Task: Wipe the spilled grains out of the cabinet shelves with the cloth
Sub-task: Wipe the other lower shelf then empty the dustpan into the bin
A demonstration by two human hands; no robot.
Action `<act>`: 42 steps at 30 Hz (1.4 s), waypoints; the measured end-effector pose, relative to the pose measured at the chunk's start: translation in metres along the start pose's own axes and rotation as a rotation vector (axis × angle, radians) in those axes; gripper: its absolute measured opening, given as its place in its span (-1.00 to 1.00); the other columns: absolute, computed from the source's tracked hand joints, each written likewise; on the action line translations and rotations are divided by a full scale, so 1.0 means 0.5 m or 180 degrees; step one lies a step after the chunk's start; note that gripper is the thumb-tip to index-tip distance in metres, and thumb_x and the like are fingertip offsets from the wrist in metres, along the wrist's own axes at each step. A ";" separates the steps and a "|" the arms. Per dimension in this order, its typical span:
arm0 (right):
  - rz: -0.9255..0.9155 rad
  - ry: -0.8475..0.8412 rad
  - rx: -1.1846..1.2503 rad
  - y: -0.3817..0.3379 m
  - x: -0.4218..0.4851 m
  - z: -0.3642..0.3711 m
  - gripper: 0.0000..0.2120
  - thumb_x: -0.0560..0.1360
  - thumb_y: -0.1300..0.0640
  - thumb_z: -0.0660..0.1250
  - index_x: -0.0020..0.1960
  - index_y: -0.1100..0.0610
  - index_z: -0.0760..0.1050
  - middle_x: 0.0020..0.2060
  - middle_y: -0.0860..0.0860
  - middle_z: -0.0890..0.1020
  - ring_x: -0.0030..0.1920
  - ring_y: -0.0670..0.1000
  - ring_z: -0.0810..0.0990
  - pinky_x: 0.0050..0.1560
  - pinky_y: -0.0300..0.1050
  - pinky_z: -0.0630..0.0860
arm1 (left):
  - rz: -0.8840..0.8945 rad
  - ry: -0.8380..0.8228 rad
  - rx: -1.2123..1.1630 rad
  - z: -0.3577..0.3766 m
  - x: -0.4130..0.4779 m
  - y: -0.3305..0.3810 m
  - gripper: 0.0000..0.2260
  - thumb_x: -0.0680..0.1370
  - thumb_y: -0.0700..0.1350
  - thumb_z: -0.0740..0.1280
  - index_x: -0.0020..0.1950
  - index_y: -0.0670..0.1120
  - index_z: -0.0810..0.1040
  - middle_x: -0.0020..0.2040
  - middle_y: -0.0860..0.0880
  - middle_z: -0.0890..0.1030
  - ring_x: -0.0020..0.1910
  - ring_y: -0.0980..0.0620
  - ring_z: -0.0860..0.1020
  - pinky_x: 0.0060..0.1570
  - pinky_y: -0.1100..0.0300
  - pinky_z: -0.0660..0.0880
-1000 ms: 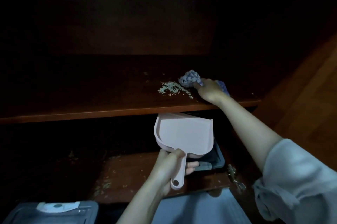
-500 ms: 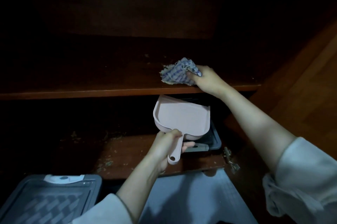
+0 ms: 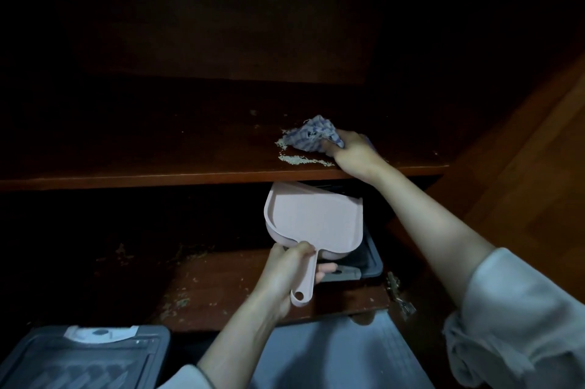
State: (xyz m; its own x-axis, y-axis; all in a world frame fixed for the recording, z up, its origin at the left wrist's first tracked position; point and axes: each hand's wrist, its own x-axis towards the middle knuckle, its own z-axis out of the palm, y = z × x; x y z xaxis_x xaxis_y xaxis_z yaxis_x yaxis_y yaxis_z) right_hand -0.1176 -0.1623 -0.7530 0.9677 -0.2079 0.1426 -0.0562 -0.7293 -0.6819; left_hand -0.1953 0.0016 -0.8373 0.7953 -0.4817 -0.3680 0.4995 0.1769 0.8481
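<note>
dark brown wooden upper shelf (image 3: pixel 158 164): spans the cabinet from 9 to 3 o'clock. Its front lip runs just below the spilled grains.
matching brown lower shelf (image 3: pixel 221 287): dotted with pale specks, so by the look of it not yet wiped.
pale pink plastic dustpan (image 3: pixel 313 217): flat tray with its mouth toward 12 o'clock, the front edge tucked under the upper shelf's lip, at 6 o'clock from the grains.
dark grey plastic tub (image 3: pixel 367 259): on the lower shelf, partly hidden under the dustpan.
right hand (image 3: pixel 354 154): arm stretched from the sleeve toward 11 o'clock. The hand lies palm down on the upper shelf, fingers curled round the cloth.
left hand (image 3: pixel 285 271): wrapped in a fist round the dustpan handle, whose tip points to 6 o'clock.
blue-and-white checked cloth (image 3: pixel 311 137): bunched on the upper shelf, sticking out at 10 o'clock from the right hand.
thin pale line of grains (image 3: pixel 304 160): long axis 9 to 3 o'clock, parallel to the lip and just inside it. It lies at 8 o'clock from the right hand and 6 o'clock from the cloth. A smaller patch sits at the cloth's 9 o'clock tip.
coming move: the right hand is much nearer. A drag toward 6 o'clock would likely tip the line over the lip into the dustpan.
</note>
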 end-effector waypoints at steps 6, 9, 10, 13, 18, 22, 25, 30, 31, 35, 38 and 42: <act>-0.0084 -0.0064 0.0099 -0.010 -0.003 0.006 -0.76 0.61 0.06 0.16 0.15 0.13 0.52 0.01 0.06 0.62 0.07 0.06 0.58 0.15 -0.06 0.48 | 0.0031 0.0043 0.0058 -0.002 -0.001 0.002 -0.82 0.57 -0.34 0.09 0.00 -0.23 0.48 -0.22 -0.17 0.69 -0.28 -0.05 0.67 -0.52 0.31 0.44; -0.0221 -0.0099 0.0015 -0.021 -0.011 0.013 -0.86 0.61 0.09 0.15 0.01 0.08 0.48 -0.10 0.00 0.55 -0.04 0.01 0.52 -0.06 -0.18 0.37 | 0.0029 0.0078 0.0046 -0.005 -0.002 0.004 -0.83 0.57 -0.34 0.10 0.00 -0.24 0.48 -0.23 -0.17 0.69 -0.27 -0.06 0.67 -0.52 0.31 0.44; -0.0263 -0.0096 -0.0050 -0.023 -0.014 0.017 -0.86 0.61 0.09 0.15 0.01 0.08 0.47 -0.10 -0.01 0.54 -0.04 -0.01 0.50 -0.09 -0.20 0.32 | 0.0030 0.0088 0.0030 -0.005 -0.002 0.005 -0.83 0.57 -0.34 0.10 -0.01 -0.24 0.48 -0.23 -0.17 0.69 -0.27 -0.06 0.67 -0.52 0.31 0.44; -0.0356 -0.0077 -0.0139 -0.026 -0.027 0.027 -0.84 0.61 0.09 0.15 0.04 0.07 0.49 -0.08 0.00 0.56 0.02 0.01 0.52 -0.06 -0.21 0.30 | 0.0026 0.0106 -0.0027 -0.004 -0.005 0.008 -0.84 0.57 -0.34 0.10 -0.04 -0.23 0.47 -0.26 -0.16 0.68 -0.30 -0.04 0.67 -0.54 0.32 0.43; -0.0393 -0.0104 -0.0003 -0.026 -0.055 0.036 -0.81 0.61 0.09 0.16 0.05 0.10 0.53 -0.06 0.03 0.62 0.02 0.00 0.55 0.04 -0.09 0.42 | 0.0023 0.0092 -0.0093 -0.002 -0.015 0.014 -0.84 0.58 -0.34 0.11 -0.09 -0.22 0.47 -0.29 -0.15 0.67 -0.34 -0.01 0.66 -0.56 0.34 0.43; -0.0361 -0.0173 0.0093 -0.029 -0.071 0.026 -0.82 0.62 0.07 0.15 -0.09 0.05 0.48 -0.17 -0.02 0.60 -0.11 -0.05 0.53 -0.07 -0.13 0.38 | 0.0105 0.0038 -0.0075 -0.001 -0.027 0.027 -0.84 0.59 -0.33 0.11 -0.08 -0.21 0.46 -0.30 -0.14 0.67 -0.33 -0.01 0.66 -0.55 0.34 0.43; -0.0314 -0.0195 0.0261 -0.036 -0.079 0.016 -0.78 0.62 0.06 0.16 -0.18 -0.01 0.46 -0.23 -0.03 0.59 -0.16 -0.02 0.54 -0.09 -0.11 0.40 | 0.0118 0.0050 -0.0071 -0.006 -0.036 0.028 -0.84 0.59 -0.33 0.10 -0.07 -0.21 0.45 -0.31 -0.13 0.68 -0.34 0.00 0.67 -0.54 0.33 0.43; -0.0300 -0.0204 0.0238 -0.034 -0.093 0.016 -0.75 0.62 0.07 0.15 -0.01 0.21 0.53 -0.14 0.15 0.63 -0.15 0.09 0.57 -0.08 -0.03 0.42 | 0.0038 0.0138 -0.0279 -0.014 -0.035 0.028 -0.85 0.59 -0.33 0.11 -0.08 -0.21 0.45 -0.30 -0.13 0.68 -0.33 -0.01 0.67 -0.57 0.34 0.42; -0.0309 -0.0201 0.0248 -0.037 -0.094 0.016 -0.76 0.62 0.07 0.15 0.02 0.19 0.53 -0.10 0.13 0.65 -0.08 0.09 0.60 -0.02 0.01 0.46 | 0.0031 0.0140 -0.0302 -0.014 -0.034 0.028 -0.85 0.59 -0.32 0.11 -0.08 -0.21 0.45 -0.29 -0.14 0.68 -0.32 -0.02 0.67 -0.57 0.34 0.41; -0.0374 -0.0012 0.0455 -0.049 -0.094 0.012 -0.85 0.61 0.11 0.17 -0.01 0.02 0.51 -0.04 0.03 0.65 0.05 0.09 0.61 0.13 0.05 0.49 | -0.0002 0.0097 -0.0384 -0.011 -0.035 0.030 -0.86 0.59 -0.32 0.10 -0.07 -0.22 0.44 -0.28 -0.16 0.68 -0.32 -0.02 0.67 -0.58 0.35 0.41; -0.0471 -0.0308 -0.0171 -0.056 -0.097 0.012 -0.80 0.61 0.10 0.16 -0.06 0.14 0.53 -0.12 0.13 0.65 -0.08 0.12 0.60 0.00 0.04 0.46 | 0.0002 0.0086 -0.0426 -0.011 -0.034 0.033 -0.85 0.59 -0.32 0.10 -0.05 -0.20 0.44 -0.30 -0.15 0.68 -0.33 -0.02 0.67 -0.59 0.35 0.41; -0.0440 -0.0110 0.0096 -0.077 -0.079 -0.010 -0.74 0.61 0.12 0.18 -0.23 0.12 0.48 -0.30 0.04 0.55 -0.26 -0.05 0.49 -0.19 -0.15 0.32 | 0.0041 0.0062 -0.0415 -0.012 -0.037 0.036 -0.85 0.59 -0.33 0.09 -0.06 -0.22 0.44 -0.31 -0.15 0.67 -0.34 -0.02 0.67 -0.58 0.35 0.40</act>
State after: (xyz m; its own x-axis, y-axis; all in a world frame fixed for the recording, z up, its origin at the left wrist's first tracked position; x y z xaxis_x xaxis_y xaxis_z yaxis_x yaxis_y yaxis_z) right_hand -0.1547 -0.1293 -0.7288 0.9736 -0.0839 0.2124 0.0852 -0.7294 -0.6787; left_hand -0.1990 0.0188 -0.8176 0.8079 -0.4620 -0.3658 0.5286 0.2936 0.7965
